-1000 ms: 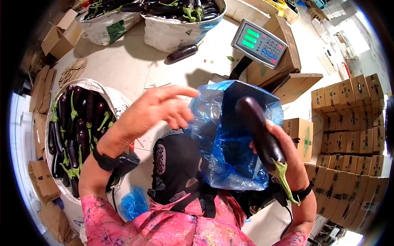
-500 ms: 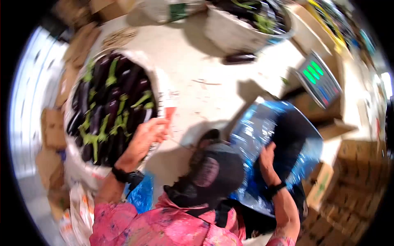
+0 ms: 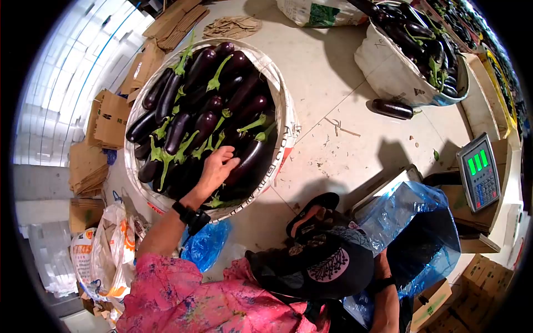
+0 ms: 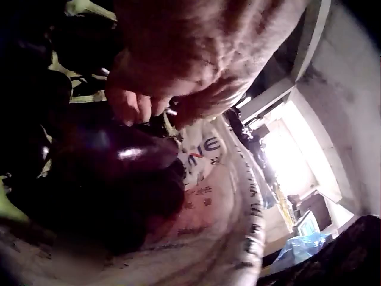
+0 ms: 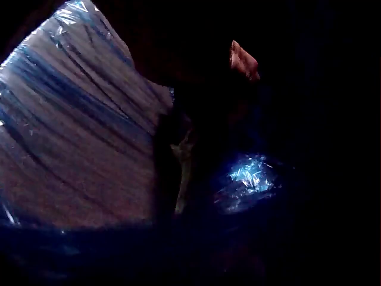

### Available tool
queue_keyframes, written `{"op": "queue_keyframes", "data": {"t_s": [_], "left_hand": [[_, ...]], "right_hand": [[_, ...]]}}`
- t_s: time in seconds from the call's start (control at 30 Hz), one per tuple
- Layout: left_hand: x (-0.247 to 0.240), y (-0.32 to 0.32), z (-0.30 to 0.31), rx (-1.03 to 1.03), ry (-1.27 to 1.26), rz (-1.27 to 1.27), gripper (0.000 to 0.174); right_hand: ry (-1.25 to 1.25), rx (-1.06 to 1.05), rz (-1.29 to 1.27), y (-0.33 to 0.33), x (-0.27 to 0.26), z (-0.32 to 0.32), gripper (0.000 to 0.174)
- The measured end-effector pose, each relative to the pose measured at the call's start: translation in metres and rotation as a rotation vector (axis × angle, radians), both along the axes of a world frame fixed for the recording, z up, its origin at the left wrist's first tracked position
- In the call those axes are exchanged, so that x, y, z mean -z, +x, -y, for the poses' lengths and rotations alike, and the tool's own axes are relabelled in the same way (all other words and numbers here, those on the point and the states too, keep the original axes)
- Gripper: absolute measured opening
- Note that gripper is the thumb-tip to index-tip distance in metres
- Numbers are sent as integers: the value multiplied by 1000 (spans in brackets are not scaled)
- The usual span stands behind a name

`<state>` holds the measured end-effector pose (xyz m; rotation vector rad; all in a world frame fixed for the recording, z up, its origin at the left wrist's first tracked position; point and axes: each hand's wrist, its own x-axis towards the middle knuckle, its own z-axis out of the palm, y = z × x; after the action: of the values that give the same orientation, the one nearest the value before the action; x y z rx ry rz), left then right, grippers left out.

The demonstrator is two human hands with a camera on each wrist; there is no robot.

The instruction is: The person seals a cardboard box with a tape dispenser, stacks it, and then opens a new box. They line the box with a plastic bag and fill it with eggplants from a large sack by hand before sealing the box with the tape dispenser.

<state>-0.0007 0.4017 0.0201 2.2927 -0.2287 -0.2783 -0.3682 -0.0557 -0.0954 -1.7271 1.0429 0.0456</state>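
Note:
My left hand (image 3: 216,170) is over a large white sack (image 3: 284,102) full of dark purple eggplants. Its bent fingers rest at the lower end of a glossy eggplant (image 3: 248,161). In the left wrist view those fingers (image 4: 138,107) point down just above an eggplant (image 4: 128,152); whether they grip it I cannot tell. My right forearm (image 3: 385,302) reaches into an open blue plastic bag (image 3: 408,208), which hides that hand in the head view. The right wrist view is very dark, showing a patch of skin (image 5: 244,61) and a green stem (image 5: 183,170) inside the bag.
A scale display (image 3: 480,172) with green digits stands at the right, beside cardboard. Another sack (image 3: 383,64) of eggplants is at the back right, a loose eggplant (image 3: 392,109) on the floor before it. Crumpled blue plastic (image 3: 206,244) lies by the near sack.
The right hand held an eggplant a second ago, then went down into the blue bag. The left hand moved from beside the bag to the eggplants in the left sack. The head view swung left.

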Motion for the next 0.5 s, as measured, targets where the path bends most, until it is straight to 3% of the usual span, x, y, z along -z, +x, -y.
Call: {"op": "queue_keyframes", "data": {"t_s": [0.1, 0.13, 0.23, 0.27, 0.37, 0.4, 0.47, 0.5], "left_hand": [[29, 0, 12, 197, 351, 165, 64], [30, -2, 18, 149, 359, -24, 75], [21, 7, 16, 156, 344, -204, 74], [8, 10, 10, 208, 87, -350, 71], [-27, -3, 2, 69, -516, -874, 59], [-44, -8, 4, 14, -539, -926, 51], [-40, -9, -4, 90, -406, -786, 52], [-37, -9, -9, 126, -340, -716, 53]], "right_hand": [[60, -33, 25, -10, -4, 3, 37], [87, -41, 39, -12, -6, 4, 37], [185, -55, 96, -19, -15, 10, 36], [224, -54, 125, -22, -18, 13, 36], [375, -43, 221, -31, -31, 24, 37], [431, -35, 262, -29, -35, 25, 37], [557, 22, 302, -28, -47, 30, 38], [684, 184, 292, -14, -72, 21, 39]]}}
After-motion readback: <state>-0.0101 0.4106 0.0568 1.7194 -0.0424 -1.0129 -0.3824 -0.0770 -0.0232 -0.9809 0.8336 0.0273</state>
